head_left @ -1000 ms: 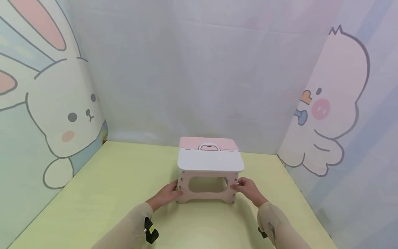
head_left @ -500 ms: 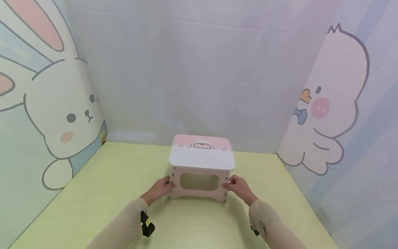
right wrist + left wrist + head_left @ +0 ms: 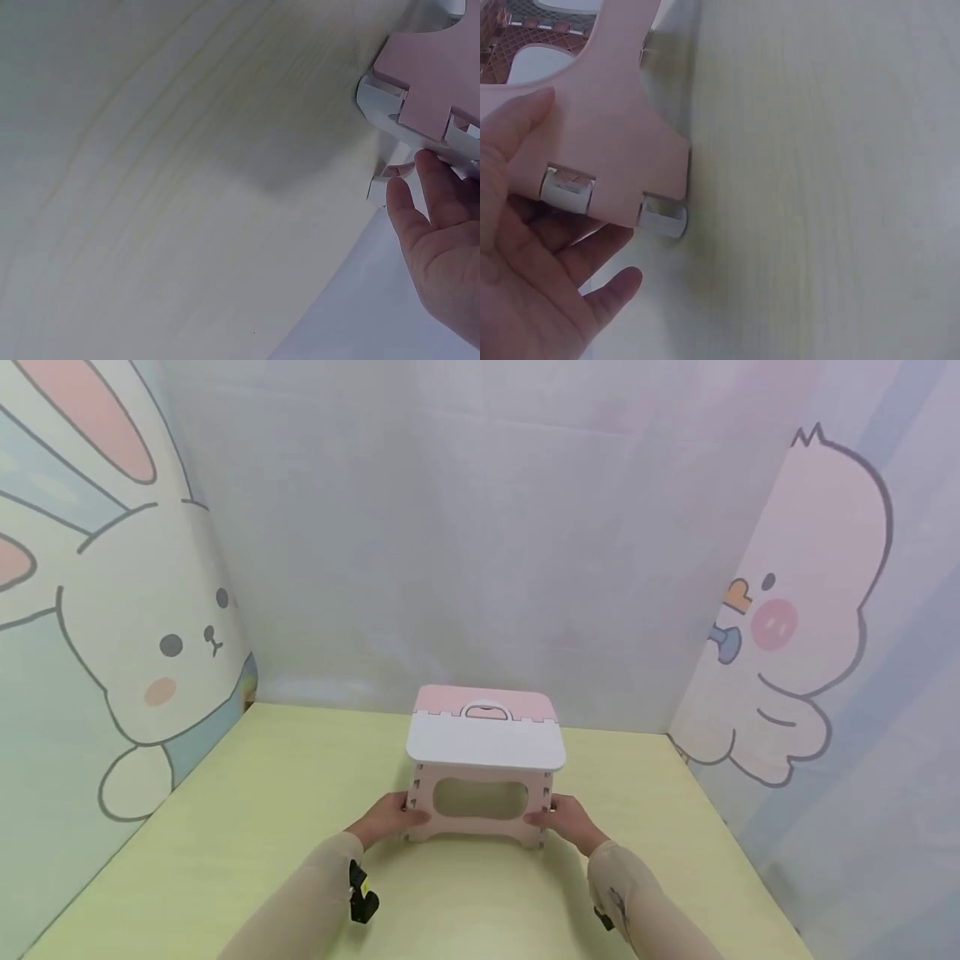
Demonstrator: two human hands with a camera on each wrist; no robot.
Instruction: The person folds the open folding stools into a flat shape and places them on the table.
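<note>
A folding step stool point(image 3: 486, 742) with a pink and white top, a white carry handle and pale pink legs stands upright on the table. My left hand point(image 3: 390, 817) grips its left side low down, thumb across the front leg panel. In the left wrist view, the thumb lies on the pink panel point(image 3: 615, 127) and the other fingers go behind the hinged edge. On the opposite side, my right hand point(image 3: 567, 821) grips the right edge, thumb on the front panel. The right wrist view shows fingers point(image 3: 442, 187) beneath the hinged edge; the thumb is hidden there.
The stool rests on a pale yellow table point(image 3: 300, 777) with wood grain. Printed curtains surround it, with a rabbit point(image 3: 161, 618) at the left and a chick-like figure point(image 3: 810, 585) at the right. A plain grey curtain point(image 3: 465, 543) hangs behind.
The stool has shifted left along with both hands, mostly in the first half second. Since then both hands have slid slightly lower, their thumbs reaching further over the front panel.
</note>
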